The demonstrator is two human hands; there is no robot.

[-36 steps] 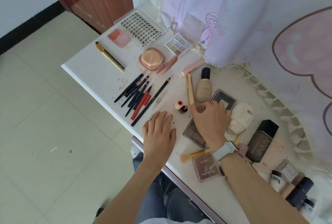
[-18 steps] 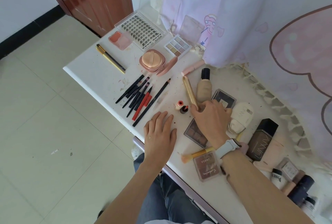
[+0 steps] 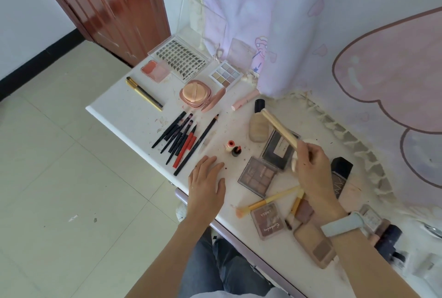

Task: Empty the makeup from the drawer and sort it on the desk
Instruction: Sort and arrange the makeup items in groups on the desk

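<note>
Left hand [image 3: 207, 184] lies flat and relaxed, fingers straight, palm down on the white worktop [image 3: 114, 106] near its front edge. Right hand [image 3: 308, 166], with a pale blue watch band [image 3: 342, 224] on the wrist, is raised above the worktop and grips one end of a slim cream-gold tube [image 3: 278, 128], which slants up and to the far left over the other items. At the near right lie a mauve square palette with script lettering [image 3: 267, 223] and a beige compact with brown pans [image 3: 315, 245]; a peach-tipped brush with a yellow handle [image 3: 263, 203] lies just beyond them. Between the two hands sits a brown eyeshadow palette under a clear lid [image 3: 257, 175], touching a dark grey square compact [image 3: 278, 149] beyond it. Two small red-capped bottles [image 3: 233, 149] stand just past the left fingertips. To the left, a row of black and red pencils [image 3: 184, 140] lies fanned side by side. Beneath the raised tube rests a beige foundation bottle with a black cap [image 3: 257, 128]. Further off are a round pink cushion compact with a puff [image 3: 195, 93], a gold and black pen [image 3: 143, 93], a pastel nine-pan palette [image 3: 226, 76], a coral blush in a clear case [image 3: 154, 71] and a clear tray of false lashes [image 3: 180, 58].
</note>
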